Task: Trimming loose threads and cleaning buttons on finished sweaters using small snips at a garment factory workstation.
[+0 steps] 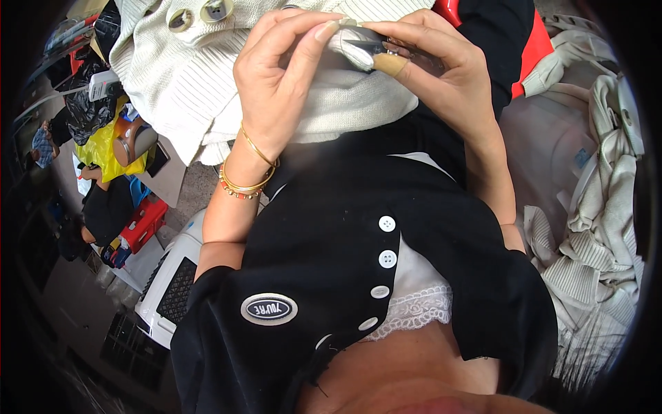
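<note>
A cream knit garment (179, 83) lies bunched over my lap at the top of the view, with large grey-beige buttons (216, 10) on it. My left hand (279, 72) is closed, its thumb and forefinger pinching a folded edge of the knit. In my right hand (452, 72) is a small dark-bladed tool (372, 45) that looks like thread snips, its blades against the pinched fold. Tan tape (391, 64) wraps my right thumb. My fingers partly hide the tool's handle. Gold bangles (248, 186) circle my left wrist.
At the right, more cream knitwear (586, 255) is heaped beside a clear plastic container or bag (545, 131). Something red (531, 58) stands behind my right hand. A white machine (169, 297), a table (165, 183) with a yellow bag (100, 148), and another person (107, 210) are at the left.
</note>
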### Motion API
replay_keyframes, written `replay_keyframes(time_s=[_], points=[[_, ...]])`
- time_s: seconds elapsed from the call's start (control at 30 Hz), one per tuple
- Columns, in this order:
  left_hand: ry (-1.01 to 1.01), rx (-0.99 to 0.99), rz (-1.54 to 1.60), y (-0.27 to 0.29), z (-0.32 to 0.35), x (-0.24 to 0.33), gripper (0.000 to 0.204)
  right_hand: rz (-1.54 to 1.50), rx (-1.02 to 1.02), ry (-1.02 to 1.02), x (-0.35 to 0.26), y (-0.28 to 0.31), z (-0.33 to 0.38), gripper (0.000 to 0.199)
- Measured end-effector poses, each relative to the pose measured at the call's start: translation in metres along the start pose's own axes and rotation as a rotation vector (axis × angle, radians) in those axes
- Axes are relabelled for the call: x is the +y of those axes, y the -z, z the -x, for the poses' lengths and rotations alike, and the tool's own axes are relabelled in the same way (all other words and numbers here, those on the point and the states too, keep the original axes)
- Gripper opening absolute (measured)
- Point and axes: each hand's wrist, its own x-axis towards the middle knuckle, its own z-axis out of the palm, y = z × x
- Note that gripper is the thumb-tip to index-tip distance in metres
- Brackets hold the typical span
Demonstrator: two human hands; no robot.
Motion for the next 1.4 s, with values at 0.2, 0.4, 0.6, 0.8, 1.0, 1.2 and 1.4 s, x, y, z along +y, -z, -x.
replay_keyframes(time_s=[0.2,0.4,0.6,0.8,1.0,1.2,1.4], points=[[0.004,0.124,0.114,-0.006,0.004,0.002,0.017,-0.061,-0.059,-0.019,0.001,0.014,-0.003,0.038],[-0.041,0.134,0.077,-0.009,0.006,0.002,0.019,-0.093,-0.055,-0.134,-0.001,0.021,-0.004,0.036],[-0.037,0.158,0.056,-0.011,0.008,0.003,0.019,-0.048,-0.071,-0.174,0.002,0.02,-0.003,0.033],[-0.042,0.177,0.034,-0.012,0.008,0.003,0.019,-0.039,-0.056,-0.223,0.001,0.021,-0.002,0.032],[-0.06,0.191,0.026,-0.013,0.009,0.002,0.018,-0.026,-0.058,-0.186,-0.001,0.017,-0.003,0.031],[-0.053,0.197,0.031,-0.014,0.009,0.003,0.018,-0.01,-0.07,-0.165,-0.002,0.016,-0.004,0.031],[-0.063,0.185,0.029,-0.014,0.01,0.001,0.019,0.025,-0.113,-0.123,0.003,0.021,-0.006,0.033]])
